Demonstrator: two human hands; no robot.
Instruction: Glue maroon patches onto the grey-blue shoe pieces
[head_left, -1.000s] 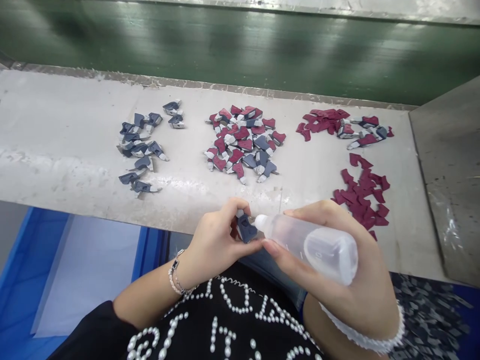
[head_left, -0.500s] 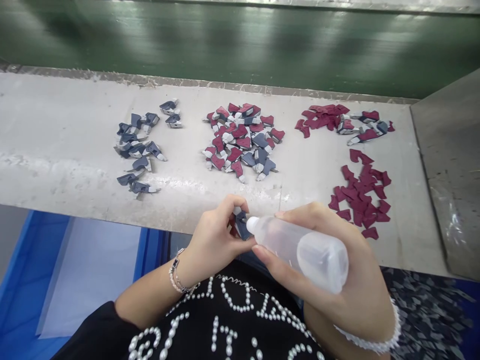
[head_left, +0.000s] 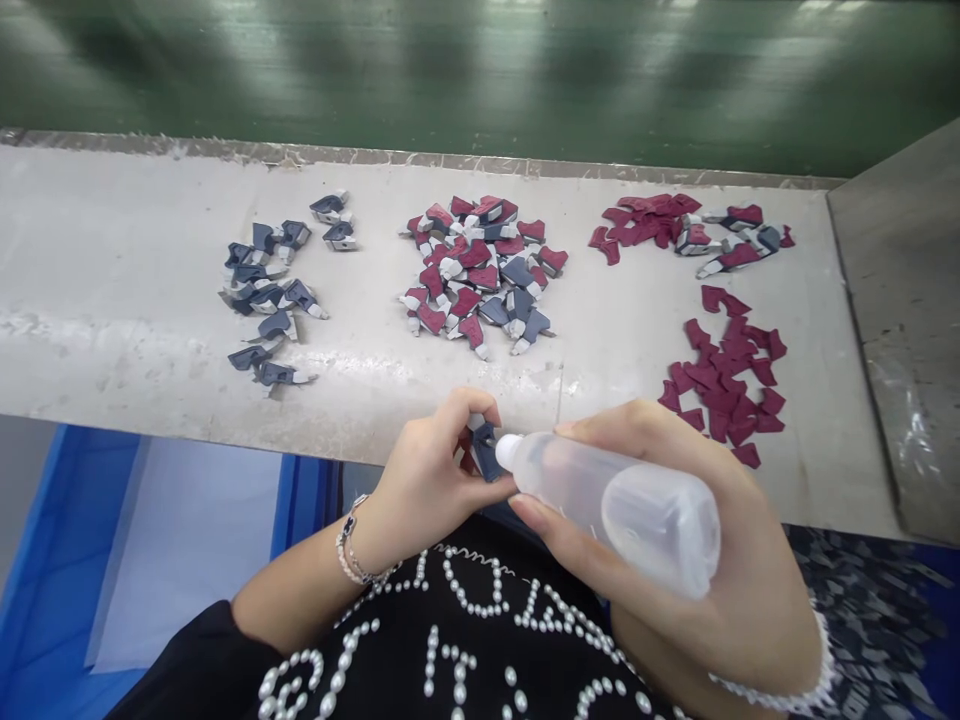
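Between its thumb and fingers, my left hand (head_left: 439,465) pinches a small dark grey-blue part (head_left: 486,452) near the table's front edge. My right hand (head_left: 675,520) is wrapped round a translucent squeeze bottle (head_left: 585,490) with a white nozzle. The bottle lies nearly level, its tip pointing left at the grey part; whether they touch cannot be made out. Beyond my hands sits a pile of joined maroon, grey and white parts (head_left: 474,268). Flat maroon pieces (head_left: 731,380) lie to the right of it.
Grey-and-white parts (head_left: 274,295) are scattered on the white table (head_left: 112,280) at left. More maroon pieces (head_left: 649,218) lie at the back right, beside several joined parts. A green wall (head_left: 450,80) runs behind, a metal panel (head_left: 915,330) stands right, and a blue bin (head_left: 75,520) is below left.
The bottle and my right hand have shifted slightly right, and the nozzle sits a little farther from the grey part's middle. My left hand keeps its hold. The view has moved slightly.
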